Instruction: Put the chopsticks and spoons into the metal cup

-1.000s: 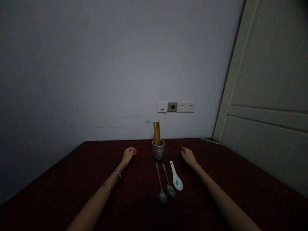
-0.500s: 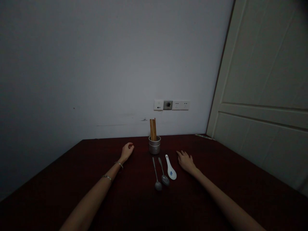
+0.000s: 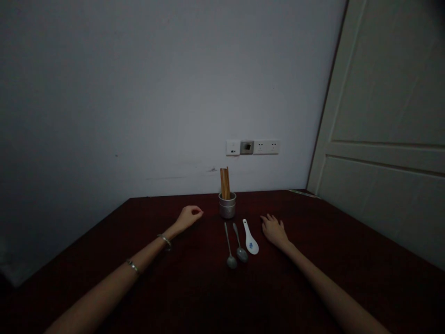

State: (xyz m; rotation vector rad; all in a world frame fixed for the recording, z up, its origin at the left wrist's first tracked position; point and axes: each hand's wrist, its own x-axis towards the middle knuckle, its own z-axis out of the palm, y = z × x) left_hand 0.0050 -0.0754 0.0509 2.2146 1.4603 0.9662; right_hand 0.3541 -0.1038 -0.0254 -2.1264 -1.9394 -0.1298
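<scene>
My left hand [image 3: 189, 217] is just left of the metal cup [image 3: 227, 211], not touching it. Its thumb and fingertips curl together in a loose ring, with nothing visible between them. Several wooden chopsticks [image 3: 225, 184] stand upright in the cup. In front of it lie a long-handled metal spoon [image 3: 231, 262], a second metal spoon [image 3: 242, 254] and a white ceramic soup spoon [image 3: 251, 243] with a blue mark, side by side, bowls towards me. To the right of the ceramic spoon, my right hand [image 3: 274, 230] rests palm down on the table, fingers spread, holding nothing.
The dark red table [image 3: 187, 287] meets a pale wall [image 3: 174, 102] at the back. Sockets [image 3: 266, 147] are set in the wall above the cup. A cream panelled door [image 3: 385, 153] stands along the right side. A thin pale strip [image 3: 303, 193] lies near the back right corner.
My left hand has moved right, closer to the cup, and its wrist has turned. My right hand stays beside the ceramic spoon. The whole view has shifted slightly.
</scene>
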